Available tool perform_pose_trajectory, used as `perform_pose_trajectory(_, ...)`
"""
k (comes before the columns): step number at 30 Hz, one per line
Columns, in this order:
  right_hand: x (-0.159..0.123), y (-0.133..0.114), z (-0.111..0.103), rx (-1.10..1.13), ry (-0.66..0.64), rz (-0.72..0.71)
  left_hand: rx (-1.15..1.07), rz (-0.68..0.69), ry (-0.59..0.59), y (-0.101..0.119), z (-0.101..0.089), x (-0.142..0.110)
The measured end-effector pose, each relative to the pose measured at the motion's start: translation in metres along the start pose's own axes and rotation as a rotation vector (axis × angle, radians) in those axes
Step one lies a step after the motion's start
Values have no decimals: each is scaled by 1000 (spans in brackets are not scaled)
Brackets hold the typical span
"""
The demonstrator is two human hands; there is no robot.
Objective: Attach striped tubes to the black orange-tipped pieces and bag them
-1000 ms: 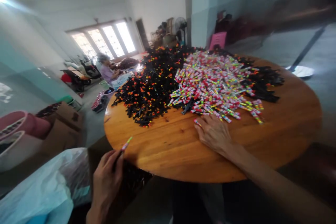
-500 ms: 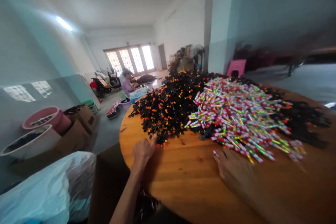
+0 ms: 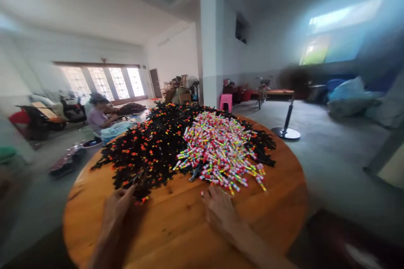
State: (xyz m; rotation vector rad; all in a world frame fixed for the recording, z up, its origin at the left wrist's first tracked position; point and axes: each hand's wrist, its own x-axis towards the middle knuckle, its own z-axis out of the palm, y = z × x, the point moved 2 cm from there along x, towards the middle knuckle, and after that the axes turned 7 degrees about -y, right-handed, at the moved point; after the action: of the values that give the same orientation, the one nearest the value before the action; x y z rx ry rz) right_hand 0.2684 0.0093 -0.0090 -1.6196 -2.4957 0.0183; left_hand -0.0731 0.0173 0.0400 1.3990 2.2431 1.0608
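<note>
A wide heap of black, soft-looking pieces with orange and yellow tips (image 3: 142, 147) covers the left and back of the round wooden table (image 3: 176, 227). Over its right part lies a pile of small printed tubes in red, white and yellow (image 3: 221, 147). My left hand (image 3: 119, 204) is at the near edge of the black heap, thumb and fingers pinched together; what they hold cannot be made out. My right hand (image 3: 219, 210) rests low by the front of the tube pile with its fingers bent. The end of one small tube (image 3: 202, 193) shows at its fingertips.
Across the room a person (image 3: 98, 113) sits beside a pale blue bag (image 3: 116, 130). A pink stool (image 3: 226, 103) is near the pillar. To the right stand a fan on a round base (image 3: 285, 133) and large bags (image 3: 350, 96). Scooters (image 3: 67, 111) are parked at the left.
The view has swung to the right, so the table and both hands appear further left. Both hands keep nearly the same places beside the heaps.
</note>
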Motion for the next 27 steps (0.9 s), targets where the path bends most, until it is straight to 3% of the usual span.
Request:
perform_pose_trajectory(2, -2, 1, 3, 21, -8, -39, 73, 42, 12, 4, -4, -8)
perform_pose_trajectory(3, -2, 1, 5, 29, -4, -50, 137, 126, 36, 7, -3, -14)
perform_pose_trajectory(6, -2, 3, 8, 46, -2, -49, 325, 572, 83, 24, 12, -41)
perform_pose_trajectory(8, -2, 5, 9, 48, -22, -63, 393, 868, -17, 33, 29, -64)
perform_pose_trajectory(10, -3, 7, 9, 45, -37, -98, 447, 1025, -165, 37, 46, -84)
perform_pose_trajectory(12, -4, 8, 9, 58, -44, -129, 487, 1050, -252, 37, 58, -96)
perform_pose_trajectory(14, -5, 6, 7, 70, -25, -165, 497, 1011, -264, 37, 63, -101)
perform_pose_trajectory(19, -6, -3, -4, 105, 5, -185, 479, 1005, -340, 43, 68, -95)
perform_pose_trajectory(22, -6, -8, -9, 215, 25, -212, 422, 998, -381, 45, 74, -90)
perform_pose_trajectory(27, -7, -5, -9, 517, 74, -226, 293, 1001, -342, 42, 82, -89)
